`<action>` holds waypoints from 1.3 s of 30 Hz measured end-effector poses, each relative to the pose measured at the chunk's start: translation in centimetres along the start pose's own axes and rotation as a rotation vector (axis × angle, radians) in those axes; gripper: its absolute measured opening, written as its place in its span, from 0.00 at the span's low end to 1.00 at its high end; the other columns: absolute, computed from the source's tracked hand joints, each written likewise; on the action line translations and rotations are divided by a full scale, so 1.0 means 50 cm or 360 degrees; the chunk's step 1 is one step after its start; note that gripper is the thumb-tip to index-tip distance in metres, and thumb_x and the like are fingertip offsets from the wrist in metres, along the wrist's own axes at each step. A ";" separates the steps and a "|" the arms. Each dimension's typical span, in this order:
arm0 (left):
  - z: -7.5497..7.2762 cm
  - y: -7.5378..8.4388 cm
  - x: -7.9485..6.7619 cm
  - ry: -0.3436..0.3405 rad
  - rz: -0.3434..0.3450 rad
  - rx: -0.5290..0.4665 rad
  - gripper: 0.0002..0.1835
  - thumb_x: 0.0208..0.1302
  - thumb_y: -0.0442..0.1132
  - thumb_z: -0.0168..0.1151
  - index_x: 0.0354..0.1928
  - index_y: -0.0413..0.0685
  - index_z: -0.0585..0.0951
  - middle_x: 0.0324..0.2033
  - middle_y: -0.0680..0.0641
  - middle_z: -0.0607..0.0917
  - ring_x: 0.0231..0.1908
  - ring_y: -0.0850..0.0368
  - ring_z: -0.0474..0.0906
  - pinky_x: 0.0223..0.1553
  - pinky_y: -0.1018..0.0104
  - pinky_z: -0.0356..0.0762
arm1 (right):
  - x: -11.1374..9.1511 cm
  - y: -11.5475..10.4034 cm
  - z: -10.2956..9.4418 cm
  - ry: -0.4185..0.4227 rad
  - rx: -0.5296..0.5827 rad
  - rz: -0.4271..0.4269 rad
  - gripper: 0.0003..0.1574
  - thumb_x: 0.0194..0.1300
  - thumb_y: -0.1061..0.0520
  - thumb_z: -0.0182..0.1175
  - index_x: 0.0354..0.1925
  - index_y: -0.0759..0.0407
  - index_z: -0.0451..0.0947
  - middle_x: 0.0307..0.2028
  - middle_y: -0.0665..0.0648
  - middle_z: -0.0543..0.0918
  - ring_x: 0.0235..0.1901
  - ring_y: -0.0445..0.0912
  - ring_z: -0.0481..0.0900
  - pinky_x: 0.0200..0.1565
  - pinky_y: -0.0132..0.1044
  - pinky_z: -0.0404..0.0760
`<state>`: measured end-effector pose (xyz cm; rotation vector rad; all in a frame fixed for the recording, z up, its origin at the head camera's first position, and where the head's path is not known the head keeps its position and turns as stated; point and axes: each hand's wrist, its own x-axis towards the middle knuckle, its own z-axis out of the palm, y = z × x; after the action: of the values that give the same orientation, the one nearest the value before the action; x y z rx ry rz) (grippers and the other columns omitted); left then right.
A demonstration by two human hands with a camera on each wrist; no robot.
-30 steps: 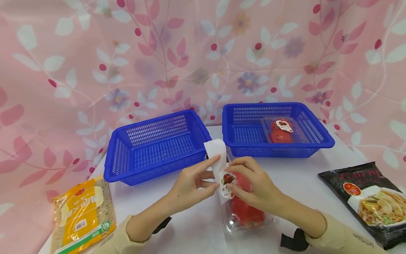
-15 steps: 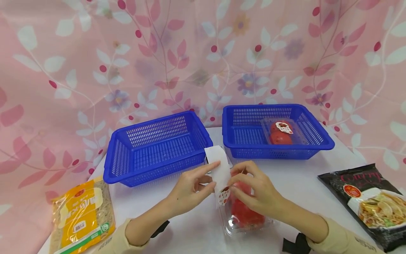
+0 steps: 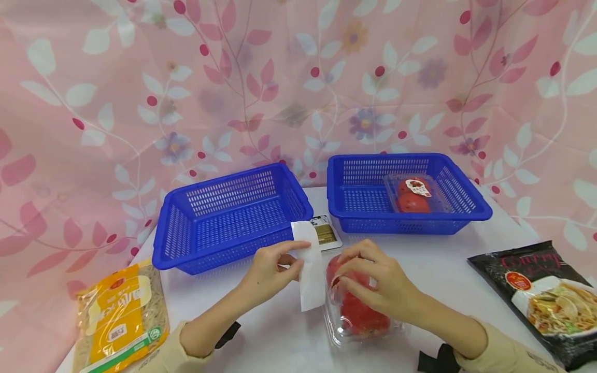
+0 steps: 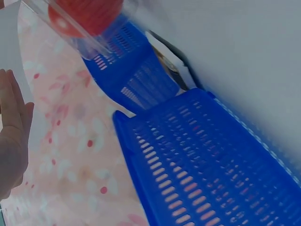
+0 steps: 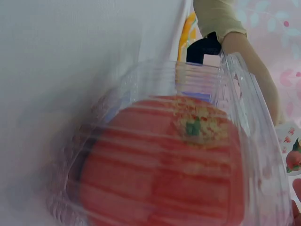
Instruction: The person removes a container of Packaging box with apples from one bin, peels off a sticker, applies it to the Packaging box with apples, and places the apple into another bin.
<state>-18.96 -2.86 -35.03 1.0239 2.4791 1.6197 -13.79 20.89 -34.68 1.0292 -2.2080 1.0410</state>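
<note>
In the head view, my left hand (image 3: 270,269) pinches a long white strip of label backing paper (image 3: 310,282), which hangs beside a clear plastic box (image 3: 337,334) of red tomatoes (image 3: 364,313). Between thumb and fingertips, my right hand (image 3: 380,277) holds a printed sticker (image 3: 336,284) just over the box, apart from the strip. The right wrist view shows the sticker (image 5: 291,153) with a fruit picture near the right edge, and the box wall (image 5: 197,73) close up. Part of the box's top is hidden behind my right hand.
A blue basket (image 3: 228,246) stands at left; another blue basket (image 3: 406,223) at right holds a boxed pair of tomatoes (image 3: 413,201). Between them lies a small flat package (image 3: 326,234). A yellow bag (image 3: 123,316) lies far left, a black noodle bag (image 3: 541,295) far right.
The sticker has come off the backing strip and stays in my right hand. My left hand has moved left with the strip, uncovering the small flat package behind.
</note>
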 end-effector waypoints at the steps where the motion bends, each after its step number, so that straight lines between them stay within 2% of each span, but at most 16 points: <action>1: -0.002 -0.005 -0.002 -0.0002 -0.0025 0.0009 0.18 0.57 0.25 0.58 0.51 0.43 0.78 0.38 0.45 0.83 0.25 0.64 0.81 0.26 0.69 0.79 | 0.000 0.002 -0.003 -0.0002 -0.0007 -0.0003 0.18 0.47 0.68 0.68 0.35 0.49 0.80 0.38 0.49 0.79 0.42 0.42 0.72 0.39 0.35 0.79; 4: -0.009 -0.024 -0.011 -0.0047 -0.0119 0.0019 0.17 0.56 0.28 0.61 0.49 0.46 0.79 0.33 0.49 0.84 0.23 0.63 0.81 0.24 0.68 0.79 | -0.004 0.007 -0.012 -0.0013 -0.0037 0.0046 0.19 0.47 0.68 0.68 0.36 0.49 0.80 0.34 0.45 0.81 0.39 0.40 0.75 0.37 0.35 0.79; 8: -0.014 -0.049 -0.023 -0.0189 -0.0289 0.0008 0.17 0.56 0.30 0.62 0.49 0.46 0.79 0.31 0.48 0.85 0.21 0.60 0.81 0.26 0.68 0.79 | -0.010 0.015 -0.026 -0.0033 -0.0075 0.0162 0.17 0.50 0.68 0.66 0.37 0.50 0.79 0.31 0.43 0.80 0.32 0.37 0.75 0.31 0.32 0.79; 9: -0.014 -0.056 -0.026 -0.0233 -0.0334 0.0019 0.17 0.55 0.31 0.63 0.49 0.46 0.79 0.30 0.47 0.85 0.21 0.59 0.81 0.25 0.68 0.78 | -0.011 0.018 -0.029 -0.0039 -0.0088 0.0197 0.17 0.51 0.68 0.66 0.37 0.50 0.79 0.30 0.42 0.80 0.31 0.36 0.75 0.29 0.31 0.78; 11: -0.015 -0.067 -0.031 -0.0337 -0.0412 0.0022 0.16 0.54 0.31 0.63 0.48 0.44 0.79 0.33 0.44 0.84 0.22 0.59 0.81 0.25 0.68 0.78 | -0.013 0.023 -0.035 -0.0044 -0.0114 0.0248 0.15 0.52 0.68 0.65 0.36 0.51 0.79 0.29 0.42 0.79 0.29 0.35 0.73 0.26 0.30 0.76; 14: -0.015 -0.082 -0.038 -0.0509 -0.0471 0.0026 0.13 0.53 0.30 0.64 0.42 0.43 0.80 0.37 0.43 0.82 0.23 0.59 0.81 0.24 0.68 0.78 | -0.017 0.032 -0.042 -0.0049 -0.0151 0.0299 0.14 0.52 0.68 0.64 0.36 0.52 0.79 0.28 0.41 0.79 0.26 0.34 0.71 0.24 0.29 0.73; 16: -0.016 -0.088 -0.043 -0.0613 -0.0468 0.0061 0.09 0.52 0.28 0.64 0.36 0.43 0.80 0.37 0.45 0.80 0.22 0.60 0.80 0.23 0.68 0.78 | -0.019 0.038 -0.046 -0.0048 -0.0159 0.0328 0.13 0.53 0.68 0.63 0.35 0.52 0.79 0.27 0.40 0.79 0.25 0.34 0.70 0.23 0.29 0.72; 22: -0.022 -0.095 -0.056 -0.0799 -0.0475 0.0366 0.10 0.49 0.28 0.65 0.24 0.50 0.76 0.19 0.56 0.79 0.13 0.63 0.74 0.18 0.71 0.74 | -0.023 0.051 -0.057 -0.0041 -0.0159 0.0371 0.13 0.55 0.68 0.62 0.34 0.51 0.79 0.25 0.39 0.77 0.22 0.34 0.68 0.22 0.28 0.70; 26: -0.025 -0.092 -0.063 -0.0880 -0.0491 0.0578 0.11 0.50 0.32 0.67 0.21 0.52 0.74 0.12 0.56 0.75 0.12 0.63 0.72 0.18 0.72 0.70 | -0.024 0.057 -0.062 -0.0048 -0.0157 0.0371 0.12 0.55 0.69 0.62 0.33 0.51 0.79 0.25 0.39 0.78 0.22 0.35 0.69 0.22 0.28 0.70; 31: -0.025 -0.094 -0.070 -0.0959 -0.0487 0.0718 0.10 0.54 0.36 0.65 0.21 0.54 0.74 0.09 0.57 0.75 0.11 0.63 0.73 0.20 0.71 0.69 | -0.027 0.058 -0.063 -0.0098 -0.0134 0.0434 0.11 0.56 0.68 0.62 0.32 0.51 0.80 0.24 0.39 0.78 0.21 0.35 0.70 0.22 0.28 0.71; 36: -0.022 -0.092 -0.072 -0.0953 -0.0475 0.0874 0.11 0.54 0.40 0.66 0.19 0.57 0.74 0.05 0.59 0.73 0.10 0.64 0.71 0.20 0.70 0.67 | -0.030 0.061 -0.060 -0.0140 -0.0123 0.0481 0.11 0.56 0.66 0.63 0.32 0.50 0.80 0.23 0.38 0.78 0.21 0.35 0.71 0.22 0.28 0.72; 38: -0.018 -0.085 -0.070 -0.0907 -0.0404 0.0999 0.09 0.54 0.41 0.65 0.20 0.57 0.75 0.06 0.60 0.72 0.11 0.65 0.69 0.19 0.69 0.66 | -0.031 0.065 -0.059 -0.0138 -0.0131 0.0451 0.11 0.55 0.66 0.63 0.31 0.50 0.80 0.23 0.38 0.78 0.21 0.35 0.70 0.22 0.28 0.71; 39: -0.015 -0.080 -0.069 -0.0857 -0.0329 0.1060 0.08 0.54 0.41 0.65 0.21 0.57 0.76 0.07 0.60 0.72 0.11 0.66 0.68 0.18 0.69 0.65 | -0.031 0.068 -0.058 -0.0138 -0.0132 0.0432 0.11 0.55 0.66 0.63 0.31 0.50 0.80 0.23 0.38 0.78 0.21 0.35 0.70 0.22 0.28 0.71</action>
<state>-18.58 -6.26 -39.12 1.0089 2.6164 0.3634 -15.24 25.32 -35.48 0.7658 -2.4908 1.0233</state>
